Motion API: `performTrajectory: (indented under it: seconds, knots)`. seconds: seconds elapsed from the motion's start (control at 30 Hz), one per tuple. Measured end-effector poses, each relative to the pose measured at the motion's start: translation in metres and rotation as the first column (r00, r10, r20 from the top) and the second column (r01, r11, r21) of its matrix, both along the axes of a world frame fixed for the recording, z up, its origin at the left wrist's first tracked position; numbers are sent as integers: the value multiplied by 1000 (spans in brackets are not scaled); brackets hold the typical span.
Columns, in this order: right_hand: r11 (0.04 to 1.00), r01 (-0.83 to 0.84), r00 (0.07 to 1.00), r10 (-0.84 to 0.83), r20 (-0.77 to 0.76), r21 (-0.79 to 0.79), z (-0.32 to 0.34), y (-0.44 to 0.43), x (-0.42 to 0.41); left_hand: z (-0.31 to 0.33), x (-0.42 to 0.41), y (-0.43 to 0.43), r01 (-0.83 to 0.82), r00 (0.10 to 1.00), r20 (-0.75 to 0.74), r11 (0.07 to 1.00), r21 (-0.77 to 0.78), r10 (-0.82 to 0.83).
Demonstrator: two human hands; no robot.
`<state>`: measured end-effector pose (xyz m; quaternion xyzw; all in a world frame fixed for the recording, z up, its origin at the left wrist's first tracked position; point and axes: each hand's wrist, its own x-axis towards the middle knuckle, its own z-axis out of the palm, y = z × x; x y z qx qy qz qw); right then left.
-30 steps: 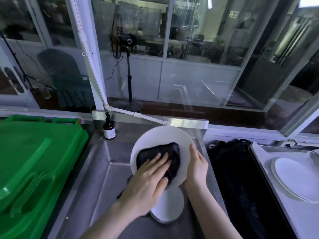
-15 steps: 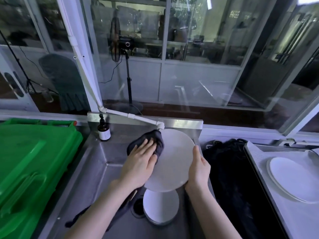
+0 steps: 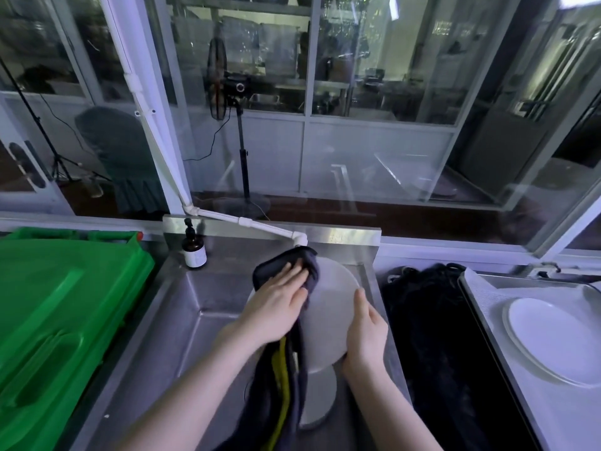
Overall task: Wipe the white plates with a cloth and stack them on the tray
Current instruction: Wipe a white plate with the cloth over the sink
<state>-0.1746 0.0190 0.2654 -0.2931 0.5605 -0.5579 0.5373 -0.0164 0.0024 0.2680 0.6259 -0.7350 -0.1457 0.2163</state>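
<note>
Over the steel sink [image 3: 182,320] I hold a round white plate [image 3: 328,314] tilted up. My right hand [image 3: 366,327] grips its right rim, thumb on the face. My left hand [image 3: 276,304] presses a dark cloth [image 3: 292,265] flat against the plate's upper left part; the cloth's tail, with a yellow stripe, hangs down past my wrist. Another white plate [image 3: 317,398] lies in the sink under the held one, mostly hidden. At the right a white plate [image 3: 553,340] lies on the tray [image 3: 481,288].
A green bin lid [image 3: 58,320] fills the left side. A brown pump bottle [image 3: 194,249] stands at the sink's back left corner, and a white pipe [image 3: 260,224] ends above the plate. A black mass [image 3: 435,336] lies between sink and tray.
My left hand and the cloth slid from the middle of the plate up to its upper left part, and the cloth's tail now hangs in front. My right hand kept its grip.
</note>
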Motion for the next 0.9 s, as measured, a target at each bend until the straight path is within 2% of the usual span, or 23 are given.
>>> performTrajectory:
  seconds: [0.13,0.27,0.33,0.5,0.67,0.73,0.9]
  knots:
    - [999,48,999,-47,17,-9,10,-13,-16,-5,13,21,-29,996,82,998,-59,34]
    - [999,42,999,-42,1,-4,7,-15,-10,-1,-22,61,194,978,96,976,-98,-185]
    - [1000,16,1000,-16,-6,-7,2,-11,-3,-2,-34,60,242,968,88,967,-76,-236]
    - [998,-49,998,47,48,47,-7,5,12,8,-27,6,147,989,17,988,-55,-146]
    - [999,25,999,-25,41,22,0,2,-3,7,8,-15,-7,991,131,999,-40,12]
    - [998,70,996,-70,46,-5,6,-5,-15,5,12,-4,-13,987,158,999,-44,20]
    - [994,95,995,-94,25,-45,8,-13,-18,11,-31,43,213,976,59,975,-69,-209]
